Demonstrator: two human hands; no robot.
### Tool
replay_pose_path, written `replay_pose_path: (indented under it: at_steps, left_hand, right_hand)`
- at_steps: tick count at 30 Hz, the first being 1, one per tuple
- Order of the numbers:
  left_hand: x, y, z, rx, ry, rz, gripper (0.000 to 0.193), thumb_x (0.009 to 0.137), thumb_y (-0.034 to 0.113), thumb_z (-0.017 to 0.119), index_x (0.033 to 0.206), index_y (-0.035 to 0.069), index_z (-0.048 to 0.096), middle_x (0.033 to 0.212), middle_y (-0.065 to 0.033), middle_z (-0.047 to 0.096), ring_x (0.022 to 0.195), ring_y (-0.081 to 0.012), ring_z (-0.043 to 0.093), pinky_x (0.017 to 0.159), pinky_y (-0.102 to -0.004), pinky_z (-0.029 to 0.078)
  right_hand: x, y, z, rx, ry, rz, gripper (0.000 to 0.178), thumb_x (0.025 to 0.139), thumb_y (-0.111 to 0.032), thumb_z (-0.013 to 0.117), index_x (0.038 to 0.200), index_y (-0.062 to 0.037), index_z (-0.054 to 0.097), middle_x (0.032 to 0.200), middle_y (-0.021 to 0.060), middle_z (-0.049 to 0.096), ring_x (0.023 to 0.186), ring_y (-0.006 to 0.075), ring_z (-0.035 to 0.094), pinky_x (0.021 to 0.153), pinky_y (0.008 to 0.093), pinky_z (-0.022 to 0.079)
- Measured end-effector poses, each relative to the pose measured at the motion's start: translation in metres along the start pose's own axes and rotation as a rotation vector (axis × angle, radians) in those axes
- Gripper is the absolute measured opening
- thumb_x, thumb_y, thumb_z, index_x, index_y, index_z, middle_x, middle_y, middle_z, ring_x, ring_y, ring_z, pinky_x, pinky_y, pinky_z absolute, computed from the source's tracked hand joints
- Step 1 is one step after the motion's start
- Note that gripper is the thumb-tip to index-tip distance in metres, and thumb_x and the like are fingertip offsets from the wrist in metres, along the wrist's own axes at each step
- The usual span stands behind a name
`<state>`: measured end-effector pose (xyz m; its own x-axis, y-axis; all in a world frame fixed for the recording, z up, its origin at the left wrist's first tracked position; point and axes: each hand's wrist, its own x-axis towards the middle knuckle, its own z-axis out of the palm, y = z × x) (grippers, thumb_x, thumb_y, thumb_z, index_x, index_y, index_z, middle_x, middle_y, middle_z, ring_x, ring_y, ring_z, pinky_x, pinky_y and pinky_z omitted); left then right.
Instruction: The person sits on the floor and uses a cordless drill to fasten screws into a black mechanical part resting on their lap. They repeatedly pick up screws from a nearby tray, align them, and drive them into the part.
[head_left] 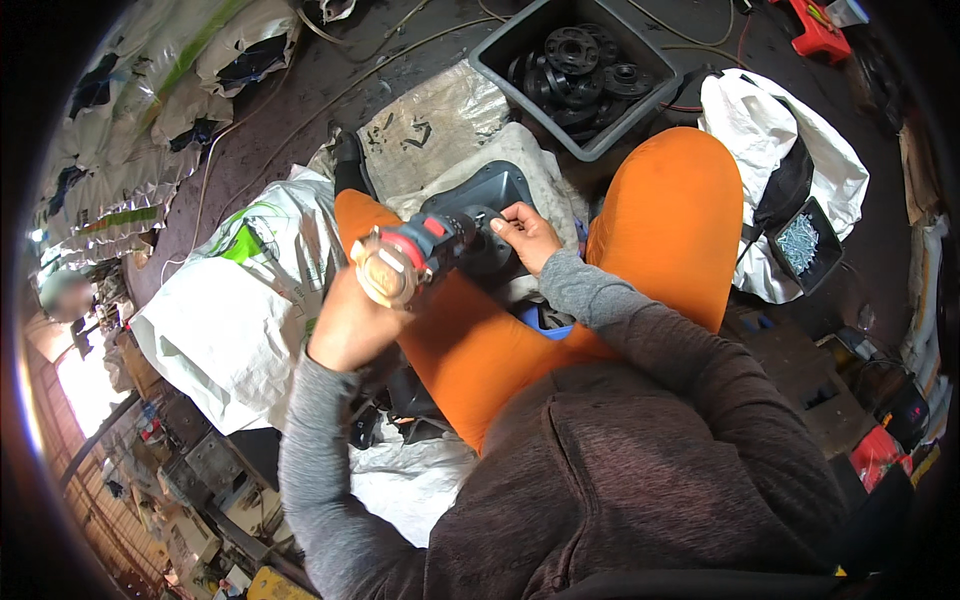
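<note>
My left hand (352,325) is wrapped round the handle of a power drill (425,240) with a grey and red body. Its front end points away from me, at a black round part (490,258) between my legs. My right hand (530,237) is closed in a pinch beside the drill's tip, over that part. Whatever sits between those fingertips is too small to make out. Just beyond lies a black moulded plastic piece (492,185), resting on pale cloth (530,150). The drill hides part of the round part.
A grey bin (585,155) of black round flanged parts stands ahead. To the right, a small black box of screws (800,245) rests by a white sack (740,110). Another white sack (225,325) lies left. Cables (350,85) cross the dark floor; a red tool (815,35) lies far right.
</note>
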<state>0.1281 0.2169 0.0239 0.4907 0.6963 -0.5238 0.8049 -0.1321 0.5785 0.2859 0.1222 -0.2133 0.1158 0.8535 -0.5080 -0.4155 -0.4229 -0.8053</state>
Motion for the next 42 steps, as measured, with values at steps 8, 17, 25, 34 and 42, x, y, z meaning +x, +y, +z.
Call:
replay_pose_path:
  at_steps: [8,17,25,34,42]
  left_hand:
    - [0.043,0.028,-0.020,0.257,-0.204,0.098,0.025,0.068,0.007,0.069,0.091,0.000,0.062,0.080,-0.0195,0.066,0.078,-0.0358,0.066,0.069,-0.0403,0.053]
    - [0.024,0.012,0.000,0.211,-0.157,0.042,0.028,0.070,0.000,0.070,0.097,-0.001,0.062,0.084,-0.0102,0.065,0.077,-0.0225,0.063,0.072,-0.0331,0.053]
    - [0.038,0.001,0.012,0.282,-0.041,0.346,0.031,0.063,0.005,0.075,0.093,0.006,0.068,0.093,-0.0106,0.068,0.089,-0.0316,0.065,0.081,-0.0380,0.051]
    - [-0.048,0.018,0.022,-0.252,0.080,-0.305,0.029,0.081,0.003,0.069,0.109,0.001,0.060,0.097,-0.0089,0.062,0.086,-0.0211,0.058,0.078,-0.0378,0.048]
    - [-0.120,-0.045,0.098,-0.054,0.066,0.241,0.031,0.074,0.008,0.073,0.101,-0.001,0.060,0.097,-0.0174,0.063,0.091,-0.0328,0.062,0.083,-0.0406,0.048]
  right_hand:
    - [0.001,0.003,-0.001,-0.033,0.018,0.014,0.016,0.091,-0.021,0.067,0.095,-0.0079,0.057,0.082,-0.0059,0.055,0.074,0.0041,0.046,0.072,0.0214,0.041]
    - [-0.008,-0.009,0.002,-0.050,0.054,0.047,0.015,0.088,-0.017,0.069,0.090,-0.0045,0.061,0.078,0.0007,0.062,0.072,0.0093,0.056,0.069,0.0265,0.047]
    - [0.013,0.029,0.006,0.082,0.043,-0.047,0.012,0.090,-0.015,0.067,0.095,-0.0079,0.059,0.082,-0.0025,0.060,0.076,0.0068,0.054,0.071,0.0253,0.047]
    - [0.003,-0.007,-0.010,-0.182,0.178,-0.145,0.031,0.084,-0.031,0.069,0.102,-0.0061,0.062,0.102,0.0139,0.064,0.102,0.0258,0.061,0.087,0.0381,0.048]
    - [-0.162,-0.179,-0.291,-1.094,0.976,-0.208,0.020,0.083,-0.025,0.066,0.092,-0.0066,0.068,0.087,0.0137,0.069,0.083,0.0326,0.067,0.074,0.0401,0.053]
